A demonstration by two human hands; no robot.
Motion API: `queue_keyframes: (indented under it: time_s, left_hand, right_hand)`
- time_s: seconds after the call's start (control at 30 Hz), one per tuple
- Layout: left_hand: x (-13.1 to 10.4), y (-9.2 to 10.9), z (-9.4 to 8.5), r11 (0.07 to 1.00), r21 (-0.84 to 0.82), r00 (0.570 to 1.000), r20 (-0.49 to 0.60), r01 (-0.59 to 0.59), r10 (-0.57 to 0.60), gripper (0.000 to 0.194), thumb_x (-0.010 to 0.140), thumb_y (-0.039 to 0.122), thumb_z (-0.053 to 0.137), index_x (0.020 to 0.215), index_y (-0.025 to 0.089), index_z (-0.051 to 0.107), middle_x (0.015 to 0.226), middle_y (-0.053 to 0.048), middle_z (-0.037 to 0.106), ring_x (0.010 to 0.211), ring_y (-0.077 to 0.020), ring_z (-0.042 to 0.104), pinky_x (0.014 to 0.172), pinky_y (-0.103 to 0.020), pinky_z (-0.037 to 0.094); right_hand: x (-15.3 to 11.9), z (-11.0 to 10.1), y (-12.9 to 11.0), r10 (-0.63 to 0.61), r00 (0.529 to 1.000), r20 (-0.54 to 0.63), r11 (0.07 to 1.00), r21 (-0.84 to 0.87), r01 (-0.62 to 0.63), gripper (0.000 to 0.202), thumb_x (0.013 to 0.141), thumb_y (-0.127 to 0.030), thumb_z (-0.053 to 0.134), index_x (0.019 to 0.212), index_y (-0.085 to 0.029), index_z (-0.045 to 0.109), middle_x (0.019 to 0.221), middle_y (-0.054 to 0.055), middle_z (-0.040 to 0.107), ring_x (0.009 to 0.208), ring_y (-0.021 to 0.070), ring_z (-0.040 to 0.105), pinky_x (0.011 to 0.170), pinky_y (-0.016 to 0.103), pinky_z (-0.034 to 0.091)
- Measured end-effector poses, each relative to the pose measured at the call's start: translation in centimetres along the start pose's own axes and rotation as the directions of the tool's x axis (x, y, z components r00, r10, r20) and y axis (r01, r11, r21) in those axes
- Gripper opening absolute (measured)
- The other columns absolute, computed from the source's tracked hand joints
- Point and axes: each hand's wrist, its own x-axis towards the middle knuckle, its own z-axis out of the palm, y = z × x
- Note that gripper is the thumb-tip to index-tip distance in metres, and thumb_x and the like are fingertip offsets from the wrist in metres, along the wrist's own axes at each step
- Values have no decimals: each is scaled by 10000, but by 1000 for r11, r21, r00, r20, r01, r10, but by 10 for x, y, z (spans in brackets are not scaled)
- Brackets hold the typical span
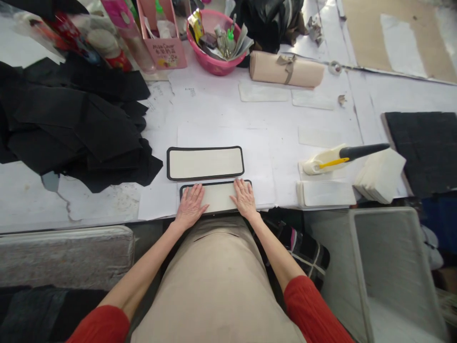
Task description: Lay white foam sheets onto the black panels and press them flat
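— At six o'clock on the table, what are the hands doing?

— Both lie flat, palms down, on a cream panel with a black border (217, 197) at the near edge of the white work table (278, 119). The left hand (191, 205) covers the panel's left end, the right hand (244, 197) its right end. Fingers are spread and straight — pressing, not closed around anything.

— Anything else like that panel?

— Yes, a second black-bordered cream panel (205, 163) lies just beyond it, toward twelve o'clock, apart from both hands.

— And at nine o'clock?

— A heap of black fabric pieces (74, 124), spreading over the left part of the table.

— At three o'clock?

— A tool with a cream body, a yellow part and a black handle (339, 159), resting on thin white sheets. Below it lies a flat stack of white pieces (325, 194), and just to the right a fanned stack of cream pieces (380, 175). Farther right sits a dark mat (423, 147).

— Toward twelve?

— A pink basin full of small tools and bottles (217, 43), a pink box (161, 35) at eleven, and a rolled beige fabric tied with a ribbon (285, 69) at one o'clock.

— Below the table?

— A grey plastic bin (389, 267) at four o'clock.
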Motion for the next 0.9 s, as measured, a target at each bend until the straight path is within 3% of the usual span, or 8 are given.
queue_keyframes:
  time_s: [0.13, 0.4, 0.5, 0.57, 0.67, 0.73, 0.9]
  left_hand:
    - [-14, -15, 2, 999, -7, 999, 16, 49, -49, 724, 925, 423, 446, 1527, 80, 237, 1581, -192, 237, 1483, -302, 157, 1193, -533, 99]
    - [-10, -15, 5, 996, -57, 997, 12, 72, -72, 706, 893, 409, 490, 1508, 112, 308, 1563, -199, 292, 1469, -324, 209, 1182, -554, 124]
    - [-12, -15, -2, 995, -81, 998, -28, 56, -58, 695, 899, 427, 488, 1495, 109, 325, 1556, -197, 314, 1460, -326, 234, 1182, -534, 158]
    - [-19, -14, -10, 989, -103, 988, -99, 110, -120, 692, 898, 429, 496, 1483, 97, 335, 1542, -208, 329, 1449, -330, 251, 1167, -512, 222]
    - [-34, -12, -19, 929, -137, 912, -189, 344, -365, 608, 905, 389, 478, 1422, 75, 417, 1407, -239, 457, 1343, -351, 390, 1062, -505, 378]
    - [-43, -11, -21, 867, -152, 853, -163, 474, -495, 512, 898, 367, 472, 1319, 82, 530, 1235, -224, 553, 1192, -352, 499, 952, -498, 459]
    - [-47, -12, -17, 774, -223, 771, -123, 592, -625, 362, 855, 353, 515, 1096, 129, 665, 1039, -157, 578, 1010, -314, 551, 876, -468, 490]
  right_hand:
    - [-11, -1, 23, 51, 999, 1, 999, 7, -51, 713, 970, -476, 425, 1541, -114, 198, 1606, 106, 208, 1496, 263, 127, 1219, 477, 69]
    - [-7, -1, 18, 68, 998, -5, 996, 63, -68, 695, 957, -447, 463, 1532, -130, 238, 1600, 112, 232, 1494, 263, 138, 1215, 484, 76]
    - [-8, -7, 21, 68, 998, -14, 993, 96, -67, 645, 961, -413, 454, 1517, -137, 279, 1583, 115, 285, 1483, 249, 185, 1209, 469, 117]
    - [-15, -11, 23, 166, 983, -74, 980, 124, -157, 600, 969, -378, 428, 1500, -128, 308, 1564, 129, 325, 1468, 247, 225, 1189, 461, 185]
    - [-30, -15, 22, 440, 877, -194, 895, 173, -411, 520, 959, -334, 418, 1427, -106, 415, 1495, 180, 411, 1391, 284, 345, 1099, 466, 327]
    - [-39, -17, 17, 548, 812, -202, 835, 188, -517, 444, 936, -306, 453, 1329, -110, 519, 1408, 197, 492, 1284, 307, 445, 1019, 465, 392]
    - [-42, -24, 3, 592, 796, -127, 801, 197, -565, 324, 884, -223, 537, 1185, -122, 600, 1252, 176, 587, 1147, 294, 516, 952, 436, 416]
